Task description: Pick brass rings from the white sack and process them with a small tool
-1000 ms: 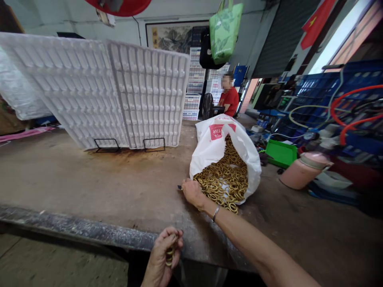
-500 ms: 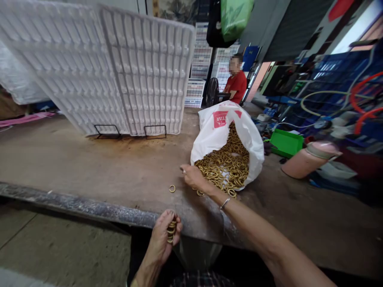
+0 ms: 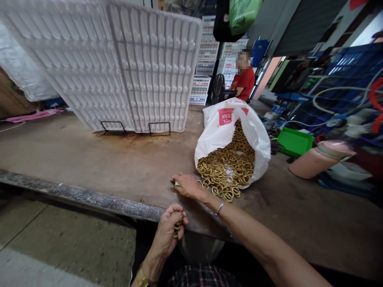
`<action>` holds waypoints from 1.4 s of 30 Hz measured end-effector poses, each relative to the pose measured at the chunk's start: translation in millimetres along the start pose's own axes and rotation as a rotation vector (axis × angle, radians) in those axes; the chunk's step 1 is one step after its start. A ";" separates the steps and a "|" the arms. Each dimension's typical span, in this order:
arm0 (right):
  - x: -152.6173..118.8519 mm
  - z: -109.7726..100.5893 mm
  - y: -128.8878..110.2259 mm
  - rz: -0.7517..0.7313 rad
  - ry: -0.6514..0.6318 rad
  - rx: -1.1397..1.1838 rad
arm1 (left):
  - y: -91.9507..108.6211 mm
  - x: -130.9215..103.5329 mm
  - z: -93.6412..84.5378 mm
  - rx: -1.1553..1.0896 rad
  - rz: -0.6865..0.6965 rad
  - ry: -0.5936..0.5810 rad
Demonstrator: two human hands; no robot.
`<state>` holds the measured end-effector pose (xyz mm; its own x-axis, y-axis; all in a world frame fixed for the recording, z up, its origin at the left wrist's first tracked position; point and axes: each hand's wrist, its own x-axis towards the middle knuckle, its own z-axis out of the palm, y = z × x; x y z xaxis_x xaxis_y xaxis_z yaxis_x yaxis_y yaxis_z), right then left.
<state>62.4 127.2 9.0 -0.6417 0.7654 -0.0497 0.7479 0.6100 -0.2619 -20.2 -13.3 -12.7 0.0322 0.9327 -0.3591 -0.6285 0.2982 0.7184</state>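
My left hand [image 3: 172,227] is closed around several brass-coloured rings [image 3: 177,225], stacked between thumb and fingers just in front of the table's near edge. Low over the tabletop, my right hand [image 3: 188,185] has its fingers bent together, palm down. A small dark-tipped thing [image 3: 173,182] pokes out at its fingertips; its kind cannot be made out. Right of that hand, a white plastic sack [image 3: 214,133] with red print lies on its side, mouth toward me. Many brass-coloured rings [image 3: 226,167] fill it and spill onto the table by my right wrist.
Tall white moulded plastic trays [image 3: 155,75] stand upright on the brown table [image 3: 89,155], held by black wire stands [image 3: 160,128]. To the right are a green bin [image 3: 295,142] and a pink bottle [image 3: 317,159]. A person in red [image 3: 245,81] sits beyond, near a black fan [image 3: 218,88].
My right hand has moved left and toward me, over where a loose ring lay; that ring is out of sight. More rings show at the sack's mouth. My left hand still grips its rings.
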 end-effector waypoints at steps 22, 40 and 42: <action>-56.3 9.1 -6.6 0.338 0.022 1.150 | 16.5 11.1 5.9 0.634 0.533 0.194; -75.6 17.6 -4.7 0.317 0.209 1.207 | 6.9 12.4 18.5 0.443 0.147 0.091; -73.7 17.7 -5.0 0.291 0.234 1.136 | 7.3 11.1 18.2 0.404 0.122 0.094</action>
<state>102.9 64.0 -3.1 -0.3387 0.9353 -0.1023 0.2058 -0.0325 -0.9780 -10.3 3.0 -0.5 -0.1059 0.9492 -0.2963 -0.2681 0.2597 0.9277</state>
